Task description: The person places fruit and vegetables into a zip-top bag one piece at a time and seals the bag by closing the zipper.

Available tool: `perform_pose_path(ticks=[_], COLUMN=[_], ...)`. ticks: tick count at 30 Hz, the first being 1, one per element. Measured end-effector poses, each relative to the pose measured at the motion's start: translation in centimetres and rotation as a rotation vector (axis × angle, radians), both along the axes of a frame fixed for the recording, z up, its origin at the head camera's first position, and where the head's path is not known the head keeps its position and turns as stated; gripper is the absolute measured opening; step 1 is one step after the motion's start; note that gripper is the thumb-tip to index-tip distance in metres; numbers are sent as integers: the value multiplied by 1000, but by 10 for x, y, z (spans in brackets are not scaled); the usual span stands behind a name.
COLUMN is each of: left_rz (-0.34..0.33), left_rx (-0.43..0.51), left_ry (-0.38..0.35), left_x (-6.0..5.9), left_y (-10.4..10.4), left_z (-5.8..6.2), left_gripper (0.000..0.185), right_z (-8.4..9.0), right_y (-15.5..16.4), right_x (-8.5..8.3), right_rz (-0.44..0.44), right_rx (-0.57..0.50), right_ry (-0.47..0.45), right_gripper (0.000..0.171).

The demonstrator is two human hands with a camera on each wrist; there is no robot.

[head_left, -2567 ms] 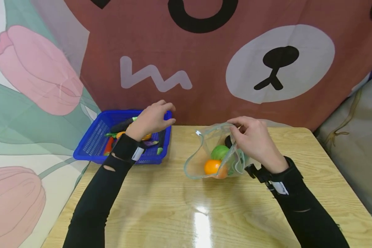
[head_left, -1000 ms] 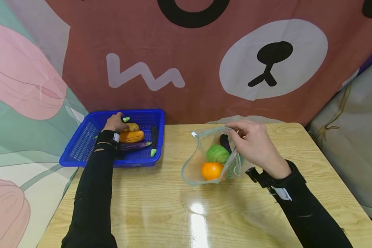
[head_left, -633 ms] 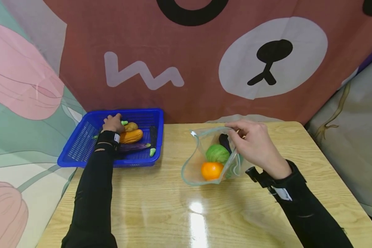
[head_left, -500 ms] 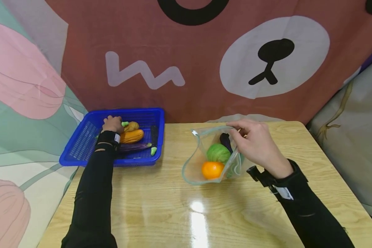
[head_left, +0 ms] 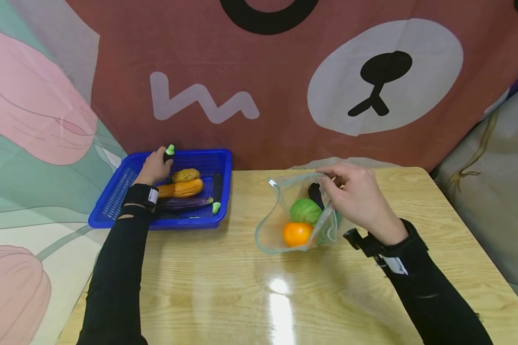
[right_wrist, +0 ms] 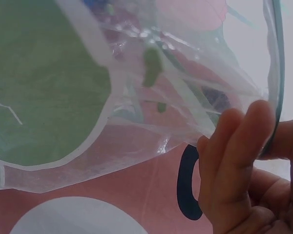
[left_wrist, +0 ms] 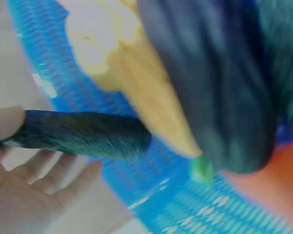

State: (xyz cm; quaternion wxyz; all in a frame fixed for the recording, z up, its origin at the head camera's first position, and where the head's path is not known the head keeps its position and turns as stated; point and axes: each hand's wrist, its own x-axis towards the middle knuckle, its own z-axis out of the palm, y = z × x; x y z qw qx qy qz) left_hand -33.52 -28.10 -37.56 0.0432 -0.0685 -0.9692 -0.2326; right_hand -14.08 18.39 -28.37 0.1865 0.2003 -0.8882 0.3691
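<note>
My left hand [head_left: 153, 167] grips a dark green cucumber [left_wrist: 83, 131] with a pale green end, over the back left of the blue basket [head_left: 223, 163]. In the left wrist view, thumb and fingers hold it near one end. My right hand [head_left: 354, 191] pinches the rim of a clear plastic bag [head_left: 269, 235], keeping its mouth wide. Inside lie an orange [head_left: 297, 234], a round green cabbage [head_left: 305, 211] and a dark purple eggplant [head_left: 315, 194]. The right wrist view shows the clear film [right_wrist: 132, 146] stretching from my fingers.
In the basket are an orange-yellow long vegetable [head_left: 181, 188], a yellowish lumpy one [head_left: 185, 175], a long purple eggplant [head_left: 183, 204] and another dark green-tipped vegetable [head_left: 216, 191]. A red-orange thing [left_wrist: 278, 180] shows in the left wrist view. A printed cloth [head_left: 263, 72] hangs behind the table.
My left hand reached from above the basket into its left part, took hold of the cucumber and raised it, tipping its pale end up. The right hand stays on the bag rim.
</note>
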Motion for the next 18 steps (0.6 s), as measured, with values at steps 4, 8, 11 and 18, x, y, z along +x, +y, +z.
perform_pose_path(ticks=[4,8,11,18], left_rz=[-12,-83,-185,-401], left_rx=[213,393,467,603], left_ry=[127,215,260,276], left_x=[15,44,69,114], left_y=[20,60,90,131], left_z=[21,44,60,82], left_gripper=[36,36,34,31], right_z=[0,-1,-1,-2], right_y=[1,3,3,0], right_x=[1,1,-1,-3], right_rz=[2,-3,-1,17], right_rx=[-9,-20,-26,-37], right_ry=[-10,1,16,21], right_gripper=[20,19,19,18])
